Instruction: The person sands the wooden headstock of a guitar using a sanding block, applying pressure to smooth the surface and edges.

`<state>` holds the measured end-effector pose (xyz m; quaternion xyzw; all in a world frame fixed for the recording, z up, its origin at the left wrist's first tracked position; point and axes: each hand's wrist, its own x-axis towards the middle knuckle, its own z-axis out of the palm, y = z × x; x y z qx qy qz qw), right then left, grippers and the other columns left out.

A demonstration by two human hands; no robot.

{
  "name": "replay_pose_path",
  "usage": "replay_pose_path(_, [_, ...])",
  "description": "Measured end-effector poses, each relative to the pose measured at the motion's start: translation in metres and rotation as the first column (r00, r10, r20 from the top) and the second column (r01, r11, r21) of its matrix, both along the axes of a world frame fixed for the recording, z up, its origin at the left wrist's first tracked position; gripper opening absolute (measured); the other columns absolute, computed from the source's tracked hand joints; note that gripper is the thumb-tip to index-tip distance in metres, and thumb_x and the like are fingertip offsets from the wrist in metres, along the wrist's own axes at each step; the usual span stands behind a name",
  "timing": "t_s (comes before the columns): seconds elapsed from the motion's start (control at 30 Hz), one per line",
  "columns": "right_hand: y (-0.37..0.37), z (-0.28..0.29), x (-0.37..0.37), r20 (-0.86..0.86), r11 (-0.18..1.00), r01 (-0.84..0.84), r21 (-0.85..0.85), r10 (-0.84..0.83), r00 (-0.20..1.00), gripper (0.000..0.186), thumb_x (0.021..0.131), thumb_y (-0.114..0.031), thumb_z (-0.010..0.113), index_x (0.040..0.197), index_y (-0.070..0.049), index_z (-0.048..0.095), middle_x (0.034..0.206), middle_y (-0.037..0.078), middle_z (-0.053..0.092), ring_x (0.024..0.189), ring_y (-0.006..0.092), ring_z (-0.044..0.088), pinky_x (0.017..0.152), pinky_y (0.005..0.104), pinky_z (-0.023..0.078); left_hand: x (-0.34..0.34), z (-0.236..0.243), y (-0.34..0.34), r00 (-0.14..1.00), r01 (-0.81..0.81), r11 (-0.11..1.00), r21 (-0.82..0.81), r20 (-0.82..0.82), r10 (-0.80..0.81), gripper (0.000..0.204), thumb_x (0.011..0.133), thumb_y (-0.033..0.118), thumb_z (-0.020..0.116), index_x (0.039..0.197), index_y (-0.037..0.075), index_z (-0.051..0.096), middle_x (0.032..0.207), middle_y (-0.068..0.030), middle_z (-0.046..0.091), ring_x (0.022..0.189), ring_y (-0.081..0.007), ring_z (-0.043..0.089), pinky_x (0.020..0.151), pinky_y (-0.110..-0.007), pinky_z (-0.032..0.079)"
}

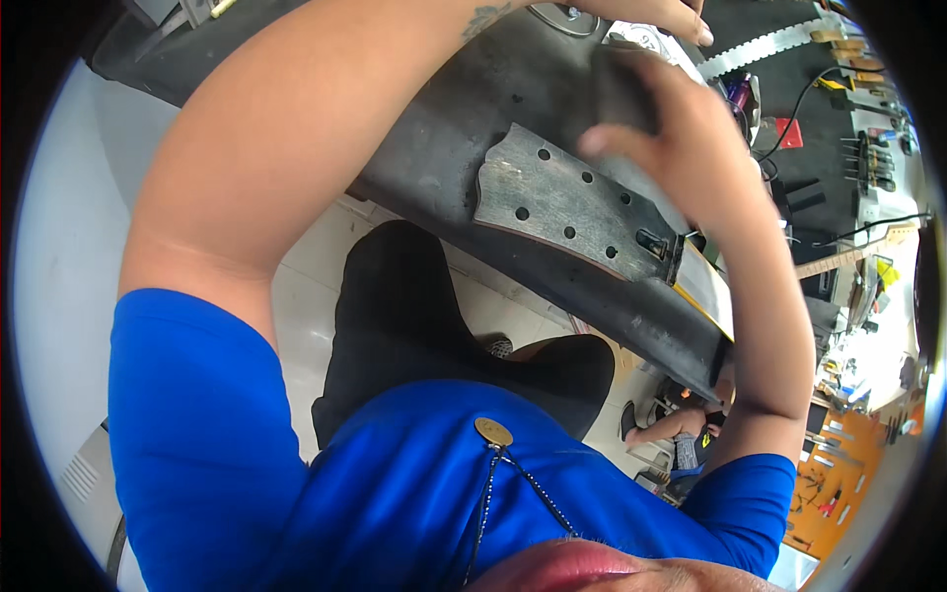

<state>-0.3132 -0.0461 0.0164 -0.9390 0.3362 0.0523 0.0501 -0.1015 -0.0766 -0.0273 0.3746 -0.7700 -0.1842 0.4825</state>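
My left hand (681,20) is at the top edge of the view, only partly in it; what its fingers hold cannot be made out. My right hand (671,133), blurred, is over the black bench (424,138), thumb apart from its fingers, nothing visible in them. Just below that hand lies a dark, worn guitar headstock (552,187) with six holes and a slot near its neck end. Its pale, yellow-edged neck (702,296) runs toward the lower right beneath my right forearm. A white printed paper (636,35) lies near both hands.
A serrated translucent strip (750,49), a red square item (787,133) and racked hand tools (873,158) lie along the right. Another guitar neck (829,261) rests there. A seated person's leg (666,429) shows below the bench, near an orange tool pegboard (829,474).
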Motion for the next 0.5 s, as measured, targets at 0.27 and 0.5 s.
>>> replay_pose_path(0.27, [0.056, -0.013, -0.026, 0.223, 0.9, -0.436, 0.007, 0.423, 0.878, 0.103, 0.074, -0.05, 0.102, 0.155, -0.002, 0.061, 0.147, 0.022, 0.074, 0.134, 0.0456, 0.073, 0.113, 0.0524, 0.057, -0.002, -0.013, -0.007, 1.0, 0.022, 0.999, -0.028, -0.019, -0.022, 0.032, 0.098, 0.027, 0.084, 0.102, -0.005, 0.084, 0.095, -0.0223, 0.083, 0.086, -0.028, 0.079, 0.084, -0.04, 0.061])
replay_pose_path(0.5, [-0.009, 0.025, -0.082, 0.369, 0.997, 0.014, -0.078, 0.016, 0.929, 0.089, 0.086, -0.041, 0.098, 0.157, 0.0, 0.062, 0.141, 0.019, 0.076, 0.132, 0.0294, 0.073, 0.116, 0.0421, 0.054, -0.001, 0.004, 0.007, 1.0, -0.023, 0.998, 0.06, -0.02, 0.024, 0.028, 0.098, 0.024, 0.083, 0.101, -0.003, 0.083, 0.088, -0.0192, 0.081, 0.08, -0.0231, 0.074, 0.078, -0.039, 0.058])
